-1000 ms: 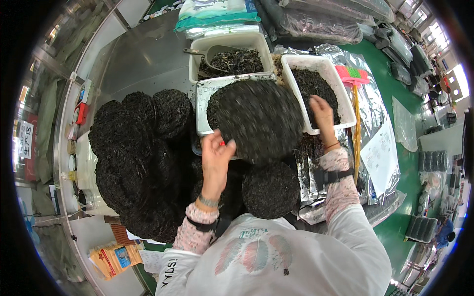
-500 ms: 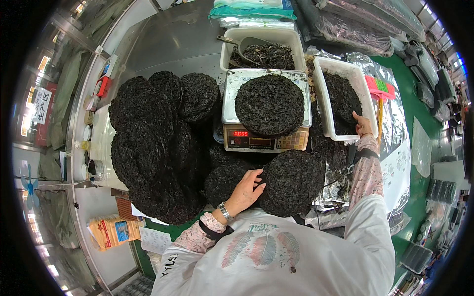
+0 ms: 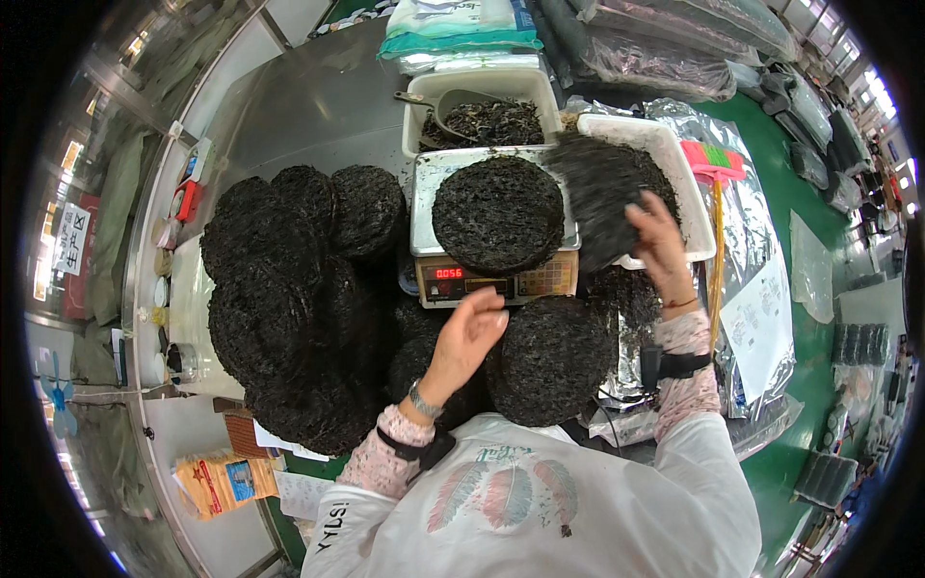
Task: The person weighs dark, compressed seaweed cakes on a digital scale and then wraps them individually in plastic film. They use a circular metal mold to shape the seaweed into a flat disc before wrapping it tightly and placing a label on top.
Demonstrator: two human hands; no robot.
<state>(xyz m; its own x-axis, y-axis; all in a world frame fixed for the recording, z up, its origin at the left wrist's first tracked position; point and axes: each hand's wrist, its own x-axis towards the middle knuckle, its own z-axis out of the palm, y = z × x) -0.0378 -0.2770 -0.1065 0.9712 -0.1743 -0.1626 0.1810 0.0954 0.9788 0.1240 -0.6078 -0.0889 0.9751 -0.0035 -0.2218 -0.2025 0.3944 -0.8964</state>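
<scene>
Here, your hands are apart: your right hand (image 3: 663,243) grips the right edge of a blurred dark disc (image 3: 595,199), leftward and partly over the right-hand tub (image 3: 698,210), while your empty left hand (image 3: 466,337), loosely curled, is farther off, before the scale (image 3: 549,281) bearing a second disc (image 3: 496,214).

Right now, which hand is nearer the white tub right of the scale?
Right: the right hand shows across the near rim of the white tub, holding a blurred dark disc; the left hand is farther off, before the scale.
</scene>
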